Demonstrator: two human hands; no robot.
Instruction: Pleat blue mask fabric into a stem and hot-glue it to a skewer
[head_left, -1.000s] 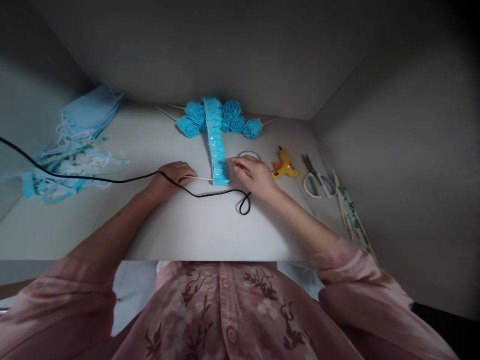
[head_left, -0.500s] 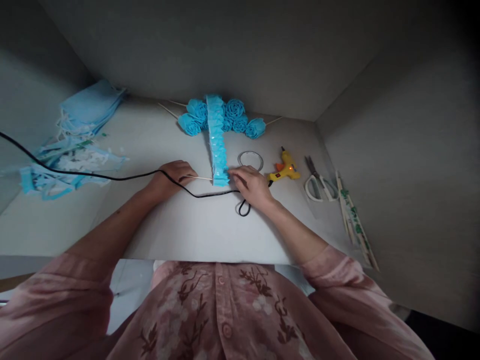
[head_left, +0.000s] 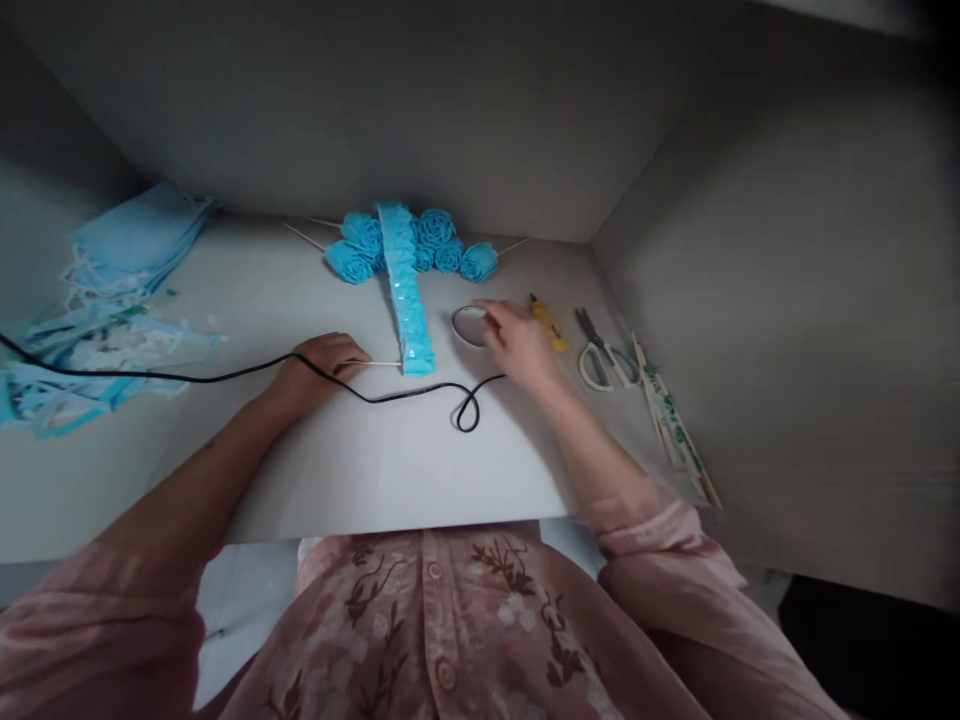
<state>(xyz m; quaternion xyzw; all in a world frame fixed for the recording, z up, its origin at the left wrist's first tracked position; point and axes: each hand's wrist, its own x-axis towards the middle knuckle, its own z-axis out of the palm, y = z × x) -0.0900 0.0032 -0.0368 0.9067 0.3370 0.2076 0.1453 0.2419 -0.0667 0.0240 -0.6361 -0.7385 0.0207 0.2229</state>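
Note:
My left hand (head_left: 324,368) is closed on a thin wooden stick (head_left: 385,363), whose far end meets the bottom end of a long blue pleated strip (head_left: 403,290). The strip lies on the white work surface, its upper end over several blue fabric roses (head_left: 435,228) on sticks. My right hand (head_left: 521,342) hovers over the right edge of a tape roll (head_left: 458,338), its fingers loosely apart with nothing visible in them. Just beyond it lies a yellow glue gun (head_left: 553,325), partly hidden by the hand.
A black cord (head_left: 390,398) runs across the surface and over my left wrist. White-handled scissors (head_left: 600,365) and a bundle of sticks (head_left: 671,420) lie to the right. Blue face masks (head_left: 139,235) and cut scraps (head_left: 97,350) are piled at the left. Grey walls surround the back and sides.
My right hand has left the lower end of the blue strip and moved right, toward the tape roll and glue gun. My left hand still holds the stick. The view has shifted slightly.

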